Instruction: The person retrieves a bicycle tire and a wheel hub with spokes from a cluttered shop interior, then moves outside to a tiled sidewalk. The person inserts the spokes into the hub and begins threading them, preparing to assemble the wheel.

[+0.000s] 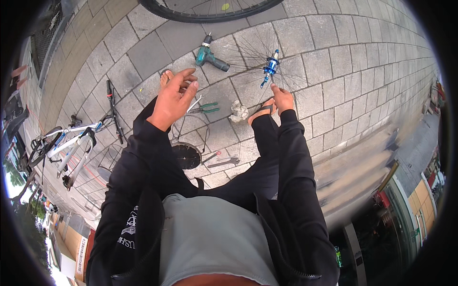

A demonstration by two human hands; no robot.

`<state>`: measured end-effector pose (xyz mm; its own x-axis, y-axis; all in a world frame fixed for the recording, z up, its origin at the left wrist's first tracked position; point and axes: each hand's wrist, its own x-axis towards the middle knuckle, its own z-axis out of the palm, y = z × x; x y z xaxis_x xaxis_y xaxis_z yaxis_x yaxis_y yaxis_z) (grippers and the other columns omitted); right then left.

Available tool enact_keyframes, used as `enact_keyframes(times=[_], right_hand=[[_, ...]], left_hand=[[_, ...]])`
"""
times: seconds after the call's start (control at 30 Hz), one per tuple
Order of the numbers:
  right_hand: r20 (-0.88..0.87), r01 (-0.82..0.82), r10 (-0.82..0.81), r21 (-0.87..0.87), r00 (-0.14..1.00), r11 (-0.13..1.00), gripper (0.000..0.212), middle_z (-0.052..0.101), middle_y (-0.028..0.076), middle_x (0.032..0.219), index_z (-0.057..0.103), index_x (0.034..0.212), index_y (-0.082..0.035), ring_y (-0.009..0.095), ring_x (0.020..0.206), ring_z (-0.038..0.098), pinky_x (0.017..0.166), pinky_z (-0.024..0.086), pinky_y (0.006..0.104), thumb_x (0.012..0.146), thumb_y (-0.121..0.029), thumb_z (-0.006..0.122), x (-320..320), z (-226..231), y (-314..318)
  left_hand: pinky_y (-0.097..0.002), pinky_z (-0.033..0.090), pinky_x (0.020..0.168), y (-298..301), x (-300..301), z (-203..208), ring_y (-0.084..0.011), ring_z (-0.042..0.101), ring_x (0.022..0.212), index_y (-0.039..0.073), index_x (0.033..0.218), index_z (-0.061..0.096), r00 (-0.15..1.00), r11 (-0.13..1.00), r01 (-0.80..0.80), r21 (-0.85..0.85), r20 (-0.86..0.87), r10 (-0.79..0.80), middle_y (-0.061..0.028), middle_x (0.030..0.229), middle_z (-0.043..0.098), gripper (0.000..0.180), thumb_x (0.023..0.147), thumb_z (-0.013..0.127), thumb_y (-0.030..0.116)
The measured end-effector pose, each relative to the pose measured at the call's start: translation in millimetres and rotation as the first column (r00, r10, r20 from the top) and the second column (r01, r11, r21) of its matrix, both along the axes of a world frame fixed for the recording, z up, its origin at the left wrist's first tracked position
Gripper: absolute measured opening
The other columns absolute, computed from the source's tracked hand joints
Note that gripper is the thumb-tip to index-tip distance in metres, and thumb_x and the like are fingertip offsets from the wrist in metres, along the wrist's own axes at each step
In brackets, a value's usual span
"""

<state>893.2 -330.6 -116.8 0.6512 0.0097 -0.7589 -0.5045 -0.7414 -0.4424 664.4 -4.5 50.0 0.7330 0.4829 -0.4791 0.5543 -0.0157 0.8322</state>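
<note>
My right hand (284, 99) has its thumb and fingers pinched together at the lower end of a blue bicycle hub (271, 66). Thin spokes fan out from the hub on several sides. Whether the fingertips grip a spoke or the hub's axle end is hard to make out. My left hand (175, 99) hovers over the paving, fingers loosely stretched and apart, with nothing visible in it. Beyond it lies a teal and black cordless drill (208, 55). Green-handled pliers (206, 108) and a crumpled whitish rag (238, 111) lie on the ground between my feet.
A bicycle tyre (210, 20) crosses the far edge. To the left stands a white and blue bicycle frame (74, 143), close to a black handlebar (113, 112). Nearer my legs are a dark round dish (186, 156) and a wrench (224, 162). A doorway (381, 224) is at the lower right.
</note>
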Motion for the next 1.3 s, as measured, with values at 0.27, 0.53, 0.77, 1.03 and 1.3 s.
enact_keyframes(times=[0.27,0.53,0.77,1.03,1.3], right_hand=[[-0.415,0.438,-0.305,0.277,0.857,0.855,0.075,0.066,0.018,0.126,0.055,0.139,-0.011,0.033,0.113,0.063,0.098,0.046,0.0515,0.088,-0.063,0.070,24.8,-101.6,27.8],[-0.327,0.599,-0.522,0.603,0.788,0.526,0.036,0.063,0.008,0.088,0.059,0.106,-0.012,0.017,0.062,0.051,0.056,0.043,0.0342,0.091,-0.042,0.071,-16.8,-99.0,32.8],[0.057,0.235,-0.498,0.832,0.865,0.502,0.035,0.064,0.007,0.083,0.060,0.098,-0.004,0.013,0.057,0.052,0.052,0.041,0.0285,0.092,-0.036,0.074,-95.3,60.1,51.2],[0.376,-0.128,-0.459,0.865,0.805,0.485,0.030,0.062,0.006,0.084,0.056,0.098,-0.004,0.015,0.057,0.056,0.052,0.042,0.0286,0.094,-0.029,0.072,-186.4,183.9,59.5],[0.569,-0.266,-0.393,0.754,0.722,0.601,0.030,0.057,0.000,0.078,0.059,0.101,-0.004,0.007,0.055,0.048,0.049,0.036,0.0239,0.091,-0.025,0.077,-238.4,224.8,69.1]], left_hand=[[-0.0306,0.054,0.083,-15.7,17.7,-76.9,-0.0199,0.071,0.096,0.006,0.137,0.059,0.920,0.919,0.373,0.132,0.077,-0.384,-0.0101,0.111,0.072,0.041,0.099,0.068,0.018],[-0.0341,0.055,0.081,-16.2,15.1,-74.6,-0.0210,0.071,0.094,0.007,0.132,0.062,0.808,0.783,0.483,0.392,0.144,-0.571,-0.0085,0.110,0.070,0.039,0.097,0.070,0.022],[-0.0360,0.055,0.085,-29.4,-17.9,-73.4,-0.0256,0.070,0.100,0.003,0.127,0.065,0.716,0.786,0.454,0.420,0.352,-0.602,-0.0125,0.113,0.071,0.039,0.099,0.069,0.030],[-0.0262,0.053,0.079,-83.6,-35.5,-7.9,-0.0093,0.063,0.091,0.000,0.131,0.066,0.705,0.923,0.374,-0.092,0.675,-0.218,-0.0052,0.107,0.071,0.042,0.100,0.071,0.027],[-0.0225,0.048,0.066,-89.6,-74.8,37.8,-0.0095,0.060,0.074,0.001,0.121,0.068,0.748,0.897,0.226,-0.379,0.657,0.090,0.0002,0.088,0.066,0.032,0.097,0.070,0.023]])
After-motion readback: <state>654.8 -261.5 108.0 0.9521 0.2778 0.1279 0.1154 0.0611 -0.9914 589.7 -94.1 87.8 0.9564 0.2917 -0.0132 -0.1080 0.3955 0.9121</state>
